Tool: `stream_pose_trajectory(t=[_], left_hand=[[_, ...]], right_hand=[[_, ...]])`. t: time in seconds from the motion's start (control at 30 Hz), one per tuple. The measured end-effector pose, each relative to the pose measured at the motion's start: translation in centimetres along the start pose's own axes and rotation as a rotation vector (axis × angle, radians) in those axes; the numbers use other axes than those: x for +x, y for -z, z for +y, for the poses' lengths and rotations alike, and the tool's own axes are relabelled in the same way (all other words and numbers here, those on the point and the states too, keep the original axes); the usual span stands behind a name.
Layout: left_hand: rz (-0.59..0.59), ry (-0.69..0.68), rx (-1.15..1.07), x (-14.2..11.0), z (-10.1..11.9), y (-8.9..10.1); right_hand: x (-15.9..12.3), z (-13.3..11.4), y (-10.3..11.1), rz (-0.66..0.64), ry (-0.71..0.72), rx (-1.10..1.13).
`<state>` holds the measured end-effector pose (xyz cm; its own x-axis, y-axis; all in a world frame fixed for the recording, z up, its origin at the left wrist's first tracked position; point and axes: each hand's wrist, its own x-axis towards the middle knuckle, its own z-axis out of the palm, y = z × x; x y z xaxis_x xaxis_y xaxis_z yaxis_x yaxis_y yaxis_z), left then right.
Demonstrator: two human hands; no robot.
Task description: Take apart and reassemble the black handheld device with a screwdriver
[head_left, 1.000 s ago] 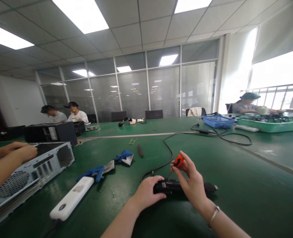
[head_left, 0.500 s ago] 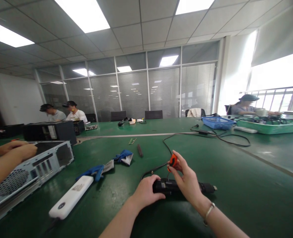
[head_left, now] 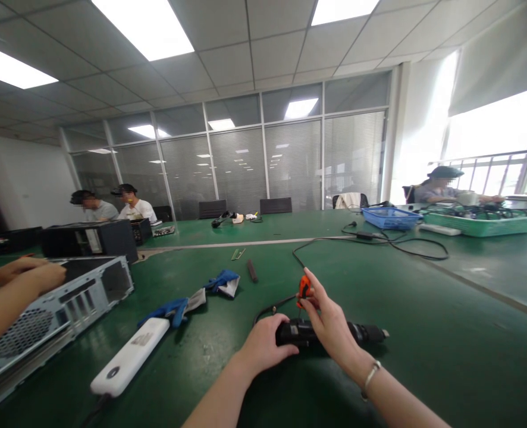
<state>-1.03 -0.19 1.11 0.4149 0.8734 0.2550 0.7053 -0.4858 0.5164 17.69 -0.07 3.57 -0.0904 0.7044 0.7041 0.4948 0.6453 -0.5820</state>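
Observation:
A black corded electric screwdriver (head_left: 301,334) lies on the green table, its tip (head_left: 385,334) pointing right. My left hand (head_left: 263,345) is wrapped round its left end, where the cord runs off. Above the tool's body, my right hand (head_left: 328,321) pinches a small screwdriver (head_left: 305,288) with an orange and black handle. The small screwdriver stands nearly upright, and its thin shaft reaches down to the black body. Whether its tip sits in a screw is too small to tell. My right wrist and palm hide part of the electric screwdriver.
Left of my hands are a white power strip (head_left: 132,356), blue-and-grey gloves (head_left: 222,282) and an open computer case (head_left: 89,297) with another person's hands at it. A brown bar (head_left: 251,270) lies ahead. Farther right are a cable (head_left: 417,256), a blue basket (head_left: 391,218) and a green basket (head_left: 482,224).
My right hand and the small screwdriver have shifted slightly left and down, and the handle stands more upright. My left hand keeps its hold on the electric screwdriver.

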Motion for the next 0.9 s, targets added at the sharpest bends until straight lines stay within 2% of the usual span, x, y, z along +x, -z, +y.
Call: stream_pose_trajectory(t=[0.17, 0.27, 0.33, 0.37, 0.43, 0.53, 0.6, 0.7, 0.73, 0.77, 0.8, 0.83, 0.9], left_hand=[[0.012, -0.029, 0.016, 0.0, -0.1, 0.0], [0.11, -0.113, -0.051, -0.2, 0.4, 0.6], [0.285, -0.24, -0.122, -0.6, 1.2, 1.3], [0.408, -0.329, -0.151, -0.8, 1.6, 1.7], [0.634, -0.574, -0.134, -1.3, 2.3, 2.7], [0.846, -0.759, -0.13, -1.4, 2.8, 4.2], [0.971, -0.738, -0.222, -1.1, 3.0, 5.0], [1.185, -0.559, -0.396, -1.0, 3.9, 5.3], [1.179, -0.589, -0.34, -1.3, 4.4, 5.0], [1.073, -0.702, -0.199, -1.6, 5.1, 4.5], [0.826, -0.829, -0.037, -2.1, 5.8, 3.8], [0.569, -0.899, 0.044, -2.6, 6.5, 3.0], [0.106, -0.947, 0.055, -3.4, 7.4, 1.5]], right_hand=[[0.0, 0.3, -0.2, 0.029, -0.042, -0.009], [0.0, 0.4, -0.3, 0.039, -0.054, -0.009], [0.1, 0.5, -0.3, 0.043, -0.05, 0.0], [0.1, 0.5, -0.3, 0.047, -0.046, 0.005], [0.1, 0.5, -0.2, 0.052, -0.037, 0.013], [0.2, 0.3, -0.1, 0.064, -0.024, -0.001], [0.2, 0.1, 0.1, 0.07, -0.02, -0.02], [0.2, -0.2, 0.3, 0.061, -0.022, -0.034], [0.2, -0.2, 0.3, 0.057, -0.024, -0.03], [0.2, -0.2, 0.2, 0.051, -0.027, -0.023], [0.2, -0.1, 0.2, 0.048, -0.031, -0.014], [0.1, 0.0, 0.1, 0.049, -0.035, -0.003], [0.1, 0.2, 0.0, 0.055, -0.04, 0.02]])
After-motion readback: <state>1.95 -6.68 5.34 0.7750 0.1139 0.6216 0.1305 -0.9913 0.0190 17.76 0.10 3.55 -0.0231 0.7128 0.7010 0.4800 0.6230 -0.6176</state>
